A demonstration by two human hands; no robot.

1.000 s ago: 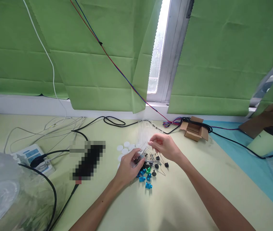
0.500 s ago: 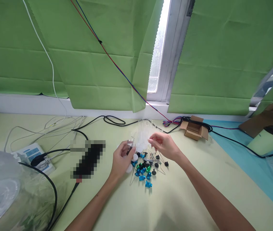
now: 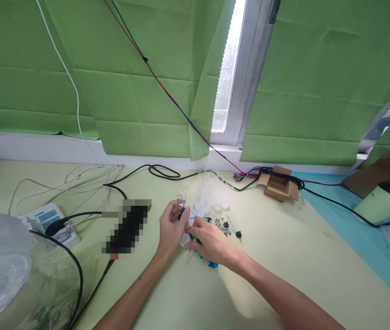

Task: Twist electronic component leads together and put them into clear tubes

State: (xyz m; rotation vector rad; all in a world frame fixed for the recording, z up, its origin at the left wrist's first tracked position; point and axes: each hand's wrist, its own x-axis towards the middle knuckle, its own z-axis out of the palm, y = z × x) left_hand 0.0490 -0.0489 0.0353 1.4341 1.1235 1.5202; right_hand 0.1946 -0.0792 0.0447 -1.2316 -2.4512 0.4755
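My left hand is closed around thin metal wires that poke up above its fingers, with a small black knob between the fingertips. Close beside it, my right hand lies over the pile, thumb and forefinger apart, and I see nothing held between them. Under that hand the pile is mostly covered; a blue metal fitting shows below it. To its right are a black knob and bent metal wires. White round caps sit between the two hands.
Clear tubes with white ends stand or lie behind the pile. A small open cardboard box is at the back right, beside coiled cables. Left are a power strip, black cables and a clear plastic bag. A green tumbler stands right.
My right hand has moved left and down, from beside the clear tubes onto the pile next to my left hand. The left hand has tilted slightly, and more wires show above it.
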